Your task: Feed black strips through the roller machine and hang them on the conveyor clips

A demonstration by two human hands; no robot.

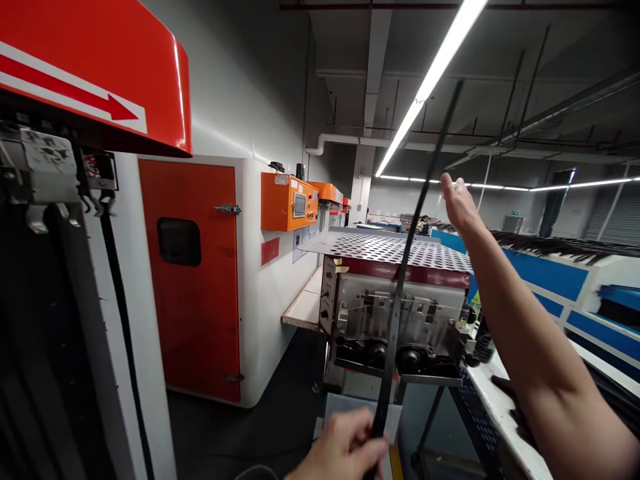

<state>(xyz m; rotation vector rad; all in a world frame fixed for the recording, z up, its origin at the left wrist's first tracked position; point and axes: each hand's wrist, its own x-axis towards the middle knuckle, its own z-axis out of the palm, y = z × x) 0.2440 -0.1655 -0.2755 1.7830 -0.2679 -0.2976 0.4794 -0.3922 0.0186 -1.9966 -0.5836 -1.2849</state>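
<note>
My left hand (345, 445), low in the middle of the view and slightly blurred, is closed around the lower part of a long, narrow black strap (395, 320). The strap rises at a slant, tilting to the right, and its upper end is smeared by motion. My right hand (460, 203) is raised at the right, just beside the strap's upper part. Its fingers point upward and look stretched out, with a small gap between them and the strap. Behind the strap stands a machine (400, 320) with rollers, a clear cover and a perforated metal top (385, 245).
At the left, metal clips (50, 160) hang under a red hood (100, 73). An orange door (195, 287) and an orange control box (290, 202) line the wall. On the right are a white bench (500, 387) and a heap of dark strips (565, 245). A person (424, 223) is far back.
</note>
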